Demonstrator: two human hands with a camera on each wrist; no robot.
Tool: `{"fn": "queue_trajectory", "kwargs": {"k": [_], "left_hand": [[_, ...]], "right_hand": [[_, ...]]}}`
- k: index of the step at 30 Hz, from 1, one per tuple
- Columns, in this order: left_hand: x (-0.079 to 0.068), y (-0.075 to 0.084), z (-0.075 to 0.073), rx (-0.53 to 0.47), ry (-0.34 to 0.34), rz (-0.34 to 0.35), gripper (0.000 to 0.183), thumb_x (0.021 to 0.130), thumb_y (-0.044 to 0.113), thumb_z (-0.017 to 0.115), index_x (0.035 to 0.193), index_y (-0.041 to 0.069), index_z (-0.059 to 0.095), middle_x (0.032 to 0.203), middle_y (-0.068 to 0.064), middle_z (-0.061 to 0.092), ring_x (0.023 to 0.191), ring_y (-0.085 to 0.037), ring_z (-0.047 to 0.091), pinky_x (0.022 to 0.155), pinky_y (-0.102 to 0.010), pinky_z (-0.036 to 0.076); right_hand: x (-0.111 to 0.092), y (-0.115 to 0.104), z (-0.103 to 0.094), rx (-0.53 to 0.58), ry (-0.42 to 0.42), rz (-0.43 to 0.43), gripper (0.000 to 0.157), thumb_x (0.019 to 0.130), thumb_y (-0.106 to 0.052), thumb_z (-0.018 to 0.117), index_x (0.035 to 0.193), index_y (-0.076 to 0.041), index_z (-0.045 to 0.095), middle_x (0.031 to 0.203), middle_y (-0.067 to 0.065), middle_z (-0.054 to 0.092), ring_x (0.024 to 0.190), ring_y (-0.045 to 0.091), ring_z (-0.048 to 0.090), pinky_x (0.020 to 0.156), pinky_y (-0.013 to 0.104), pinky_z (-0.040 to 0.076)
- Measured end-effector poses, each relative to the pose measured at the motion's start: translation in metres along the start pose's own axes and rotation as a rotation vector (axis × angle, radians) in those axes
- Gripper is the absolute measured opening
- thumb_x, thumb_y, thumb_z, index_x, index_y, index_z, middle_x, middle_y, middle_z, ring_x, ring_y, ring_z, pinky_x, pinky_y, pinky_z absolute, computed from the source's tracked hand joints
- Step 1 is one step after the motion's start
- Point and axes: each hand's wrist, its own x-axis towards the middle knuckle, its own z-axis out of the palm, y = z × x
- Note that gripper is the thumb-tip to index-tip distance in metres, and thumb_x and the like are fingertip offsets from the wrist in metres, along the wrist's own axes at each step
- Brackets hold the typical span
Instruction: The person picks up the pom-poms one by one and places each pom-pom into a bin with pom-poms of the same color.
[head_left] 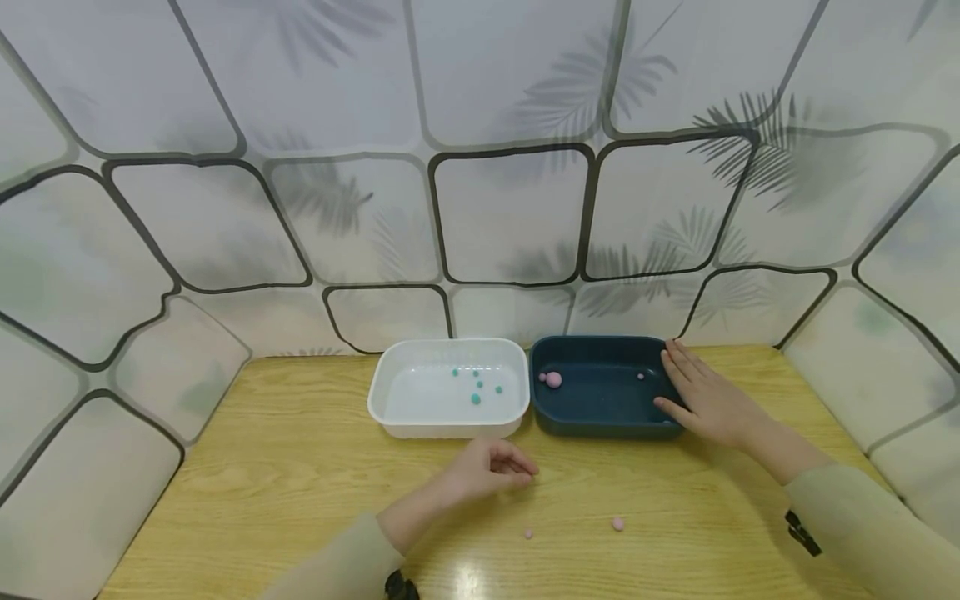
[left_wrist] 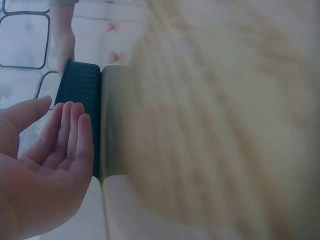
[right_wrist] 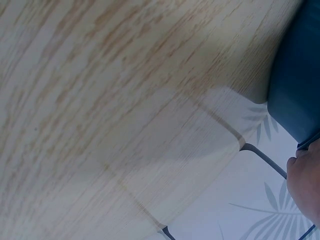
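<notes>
My right hand (head_left: 712,404) rests on the right rim of a dark blue tray (head_left: 607,429), its fingers straight along the edge and the thumb apart, nearer the front. In the right wrist view, part of that hand (right_wrist: 306,182) shows against the tray's end (right_wrist: 295,95). Three pink balls lie inside, the biggest pink ball (head_left: 553,380) at the left. My left hand (head_left: 487,471) hovers in front of the trays with loosely bent fingers and nothing in them; the left wrist view shows its palm (left_wrist: 45,185). Two pink balls, one small (head_left: 528,534) and one larger (head_left: 618,523), lie on the table.
A white tray (head_left: 450,431) stands against the blue one's left side, with several green balls, one at its front (head_left: 476,399). Both trays sit at the back of the wooden table (head_left: 300,467), before a patterned backdrop (head_left: 510,217) that also rises at both sides.
</notes>
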Motion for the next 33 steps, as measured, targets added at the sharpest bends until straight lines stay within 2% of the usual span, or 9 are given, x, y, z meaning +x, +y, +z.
{"fn": "queue_trajectory", "kwargs": {"k": [5,9,13,19,24,27,33], "left_hand": [[-0.010,-0.007,0.006,-0.030,-0.020,-0.046,0.018,0.097,0.003,0.075,0.110,-0.008,0.078,0.108,-0.023,0.080,0.083,0.003,0.067,0.076,-0.011,0.055],[-0.016,-0.008,0.008,-0.013,-0.043,-0.026,0.015,0.096,0.001,0.075,0.108,-0.008,0.078,0.106,-0.023,0.080,0.083,0.003,0.067,0.076,-0.010,0.055],[-0.019,-0.008,0.011,0.047,-0.083,-0.006,0.012,0.095,-0.001,0.075,0.105,-0.005,0.079,0.102,-0.020,0.080,0.081,0.004,0.067,0.075,-0.010,0.056],[-0.020,-0.006,0.015,0.224,-0.154,0.061,0.011,0.092,0.005,0.082,0.103,0.003,0.080,0.097,-0.009,0.080,0.078,0.009,0.063,0.075,-0.011,0.057],[-0.022,-0.006,0.016,0.381,-0.183,0.123,0.013,0.091,0.010,0.084,0.103,0.009,0.081,0.095,0.001,0.077,0.081,0.010,0.059,0.076,-0.010,0.055],[-0.022,-0.006,0.016,0.457,-0.202,0.164,0.016,0.089,0.011,0.087,0.104,0.009,0.081,0.095,0.002,0.076,0.081,0.011,0.057,0.076,-0.008,0.053],[-0.019,-0.006,0.016,0.637,-0.247,0.294,0.018,0.089,0.013,0.088,0.106,0.012,0.081,0.096,0.003,0.075,0.081,0.011,0.055,0.075,-0.001,0.048]], "right_hand": [[0.000,0.000,0.001,0.003,-0.002,0.001,0.090,0.109,-0.049,0.055,0.162,0.016,0.022,0.173,0.036,0.012,0.161,0.053,0.014,0.129,0.065,0.025],[0.000,0.000,0.001,0.006,-0.004,0.004,0.090,0.109,-0.049,0.055,0.162,0.015,0.021,0.173,0.036,0.011,0.162,0.052,0.013,0.129,0.066,0.025],[0.001,0.001,0.001,0.006,-0.003,0.006,0.090,0.109,-0.049,0.054,0.163,0.015,0.021,0.173,0.036,0.011,0.162,0.052,0.013,0.129,0.066,0.024],[0.000,0.005,0.004,0.004,0.007,-0.001,0.089,0.110,-0.048,0.054,0.162,0.016,0.020,0.173,0.036,0.010,0.162,0.053,0.012,0.130,0.066,0.022],[0.001,0.007,0.005,0.009,0.015,-0.003,0.089,0.109,-0.048,0.054,0.163,0.015,0.020,0.173,0.036,0.010,0.162,0.053,0.012,0.131,0.065,0.020],[0.001,0.007,0.005,0.004,0.018,-0.004,0.089,0.109,-0.048,0.055,0.163,0.015,0.020,0.173,0.036,0.011,0.162,0.052,0.013,0.129,0.067,0.024],[0.000,0.005,0.005,-0.001,0.021,-0.004,0.090,0.109,-0.049,0.055,0.162,0.015,0.022,0.173,0.035,0.013,0.162,0.052,0.015,0.128,0.066,0.026]]}}
